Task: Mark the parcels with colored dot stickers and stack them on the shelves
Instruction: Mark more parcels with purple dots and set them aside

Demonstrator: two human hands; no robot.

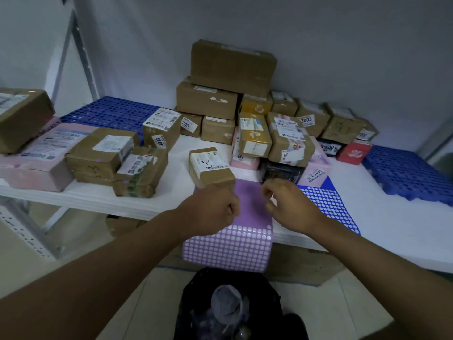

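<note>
Small brown cardboard parcel [210, 168], white label handwritten "2-2", is gripped from below by the left hand [213, 211], held over the purple dot-sticker sheet [235, 244] at the white shelf [367, 217] edge. Right hand [291, 204]: fingertips pinched together, contents unclear. Behind, parcels read "3003" [312, 122], "002" [190, 124].

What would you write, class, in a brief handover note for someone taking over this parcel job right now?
Left hand grips the small brown parcel over the purple sticker sheet.
Right hand has its fingertips pinched together; any dot there is too small to see.
Blue sticker sheet lies to the right on the white shelf.
Done: parcels at left carry purple dots.
Left: the pile at the back, apparently undotted.
</note>
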